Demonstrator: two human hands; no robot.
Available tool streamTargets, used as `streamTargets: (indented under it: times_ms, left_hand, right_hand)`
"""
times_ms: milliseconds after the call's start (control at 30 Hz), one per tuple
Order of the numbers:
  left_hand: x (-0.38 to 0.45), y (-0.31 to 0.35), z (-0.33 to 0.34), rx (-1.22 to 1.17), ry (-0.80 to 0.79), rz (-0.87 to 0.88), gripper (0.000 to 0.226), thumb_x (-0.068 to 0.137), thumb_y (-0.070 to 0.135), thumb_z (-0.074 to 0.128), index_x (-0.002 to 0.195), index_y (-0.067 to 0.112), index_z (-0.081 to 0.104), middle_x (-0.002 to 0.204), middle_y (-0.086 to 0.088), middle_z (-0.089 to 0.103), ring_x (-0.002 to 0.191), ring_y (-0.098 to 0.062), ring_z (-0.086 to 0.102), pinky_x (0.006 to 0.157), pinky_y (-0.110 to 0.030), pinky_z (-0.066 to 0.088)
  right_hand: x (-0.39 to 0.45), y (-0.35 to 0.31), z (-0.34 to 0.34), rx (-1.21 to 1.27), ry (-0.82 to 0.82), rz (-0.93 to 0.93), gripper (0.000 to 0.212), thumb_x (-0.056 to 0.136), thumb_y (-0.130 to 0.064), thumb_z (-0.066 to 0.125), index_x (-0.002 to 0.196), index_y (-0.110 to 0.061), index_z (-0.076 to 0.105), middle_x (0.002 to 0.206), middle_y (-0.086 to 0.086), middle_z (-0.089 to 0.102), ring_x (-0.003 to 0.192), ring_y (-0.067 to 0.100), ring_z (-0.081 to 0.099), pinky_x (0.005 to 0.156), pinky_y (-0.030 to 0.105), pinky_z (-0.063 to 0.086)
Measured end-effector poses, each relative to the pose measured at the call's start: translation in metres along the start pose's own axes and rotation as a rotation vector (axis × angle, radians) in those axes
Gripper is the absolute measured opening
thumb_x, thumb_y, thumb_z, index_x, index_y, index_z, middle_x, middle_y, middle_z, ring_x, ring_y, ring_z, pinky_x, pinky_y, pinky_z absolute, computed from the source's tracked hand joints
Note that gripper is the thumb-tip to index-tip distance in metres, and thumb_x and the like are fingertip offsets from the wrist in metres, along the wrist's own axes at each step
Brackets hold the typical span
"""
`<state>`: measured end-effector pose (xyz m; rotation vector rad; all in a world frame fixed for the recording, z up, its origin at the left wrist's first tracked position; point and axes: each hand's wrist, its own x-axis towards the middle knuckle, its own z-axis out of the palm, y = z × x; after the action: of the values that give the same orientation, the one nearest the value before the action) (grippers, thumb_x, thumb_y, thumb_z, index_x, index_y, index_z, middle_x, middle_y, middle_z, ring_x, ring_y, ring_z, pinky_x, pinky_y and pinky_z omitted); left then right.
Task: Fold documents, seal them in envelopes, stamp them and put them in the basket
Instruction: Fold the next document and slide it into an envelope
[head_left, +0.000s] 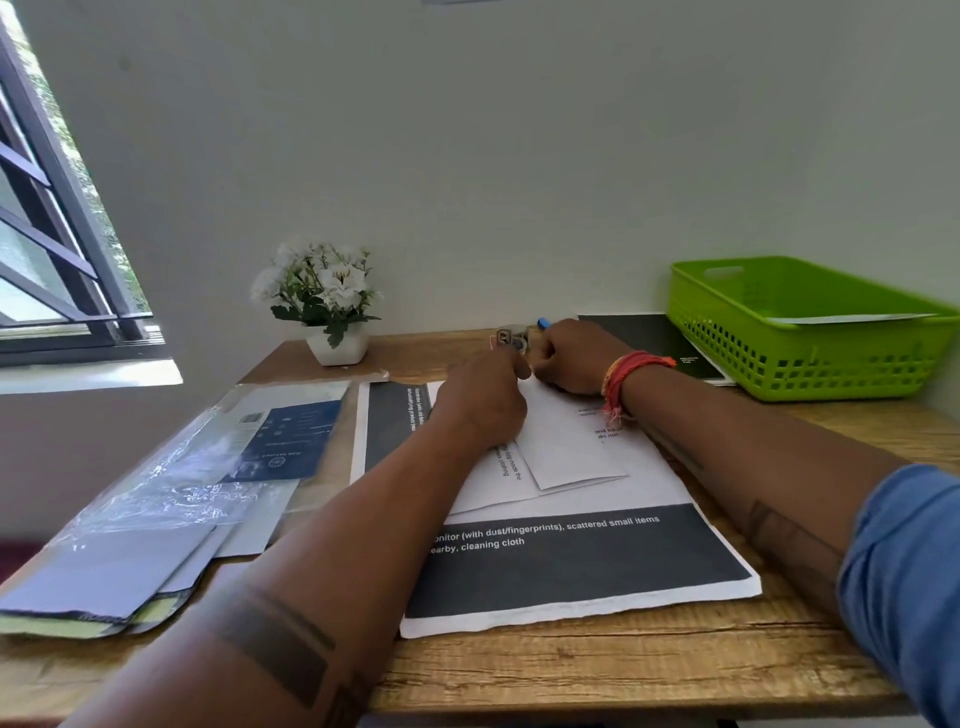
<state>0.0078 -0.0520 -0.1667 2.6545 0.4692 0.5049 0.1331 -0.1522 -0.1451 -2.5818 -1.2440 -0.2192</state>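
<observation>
Head view: both forearms reach across the counter (597, 660) to its far edge, where the left hand (480, 400) and right hand (574, 358), fingers curled, meet at a small stamp-like item (511, 340) with a blue-tipped object (543, 323) beside; what each grips cannot be told. A folded white envelope (571, 447) lies on the printed documents (571, 561) beneath the wrists, so stamping appears in hand. Next the stamp must meet the envelope, which then goes into the green basket (810, 358) at far right.
</observation>
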Motion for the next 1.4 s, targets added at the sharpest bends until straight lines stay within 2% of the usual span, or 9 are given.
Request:
streamTargets:
  times_ms: [100,200,300,400,633,800,933,1233,1400]
  left_hand:
    - [0.001,0.000,-0.001,-0.025,0.005,-0.007,0.038,0.087,0.007,0.053,0.118,0.027,0.061,0.123,0.000,0.064,0.119,-0.028,0.054,0.100,-0.041,0.047]
    - [0.000,0.001,-0.001,-0.035,0.005,-0.011,0.037,0.086,0.007,0.052,0.116,0.027,0.061,0.122,0.000,0.064,0.118,-0.027,0.054,0.099,-0.042,0.048]
    - [0.000,0.002,0.000,-0.029,0.009,-0.003,0.036,0.085,0.006,0.052,0.112,0.028,0.061,0.119,0.000,0.064,0.117,-0.028,0.054,0.097,-0.043,0.049]
    - [-0.001,0.003,0.000,-0.029,0.014,-0.019,0.033,0.086,0.006,0.053,0.110,0.027,0.060,0.118,0.001,0.064,0.115,-0.027,0.054,0.096,-0.042,0.049]
    - [-0.004,0.006,-0.002,-0.039,0.019,-0.029,0.033,0.087,0.007,0.054,0.105,0.033,0.058,0.116,0.003,0.064,0.115,-0.027,0.054,0.096,-0.043,0.049]
    - [-0.007,0.009,-0.003,-0.044,0.022,-0.037,0.031,0.087,0.007,0.056,0.099,0.035,0.055,0.113,0.005,0.065,0.113,-0.025,0.056,0.095,-0.041,0.050]
    - [-0.007,0.009,-0.003,-0.073,0.027,-0.047,0.032,0.087,0.007,0.057,0.102,0.035,0.057,0.110,0.007,0.065,0.111,-0.021,0.056,0.089,-0.034,0.048]
    - [-0.013,0.016,-0.006,-0.032,0.043,-0.008,0.032,0.091,0.007,0.059,0.118,0.024,0.066,0.123,0.000,0.065,0.117,-0.022,0.056,0.099,-0.030,0.043]
    - [-0.018,0.021,-0.011,0.033,0.025,0.008,0.033,0.095,0.010,0.058,0.123,0.022,0.069,0.131,-0.001,0.063,0.124,-0.022,0.054,0.106,-0.030,0.040]
  right_hand:
    - [-0.002,-0.002,-0.001,0.194,0.055,0.039,0.026,0.084,-0.020,0.057,0.060,-0.016,0.049,0.060,0.003,0.050,0.057,0.019,0.047,0.058,0.032,0.039]
    - [-0.004,-0.003,-0.002,0.307,0.053,0.058,0.017,0.083,-0.026,0.065,0.069,-0.017,0.063,0.074,0.003,0.067,0.066,0.019,0.060,0.066,0.033,0.051]
    - [-0.003,-0.004,-0.001,0.186,-0.013,0.033,0.019,0.090,-0.028,0.063,0.082,-0.012,0.073,0.085,0.005,0.069,0.079,0.022,0.062,0.073,0.031,0.051]
    - [-0.003,-0.004,-0.004,0.207,-0.052,0.032,0.020,0.088,-0.021,0.061,0.069,-0.016,0.063,0.074,0.000,0.061,0.073,0.017,0.055,0.066,0.027,0.044]
    - [-0.002,-0.002,-0.006,0.119,-0.089,0.005,0.023,0.091,-0.027,0.062,0.089,-0.009,0.076,0.092,0.009,0.072,0.087,0.024,0.066,0.085,0.039,0.055]
    - [-0.003,0.001,-0.004,0.165,-0.108,-0.007,0.020,0.088,-0.020,0.060,0.086,-0.002,0.069,0.090,0.017,0.070,0.079,0.023,0.061,0.082,0.041,0.053]
    - [-0.009,0.005,0.000,0.317,-0.002,-0.025,0.006,0.087,-0.021,0.065,0.091,-0.016,0.063,0.087,-0.003,0.066,0.083,0.016,0.062,0.077,0.031,0.050]
    - [-0.011,0.008,-0.007,0.722,0.101,0.155,0.025,0.076,-0.010,0.085,0.097,-0.013,0.071,0.086,-0.005,0.069,0.071,0.005,0.061,0.066,0.015,0.049]
    - [-0.009,0.012,-0.008,0.768,0.061,0.321,0.017,0.079,-0.015,0.083,0.093,-0.009,0.078,0.091,0.008,0.077,0.082,0.025,0.074,0.085,0.041,0.060]
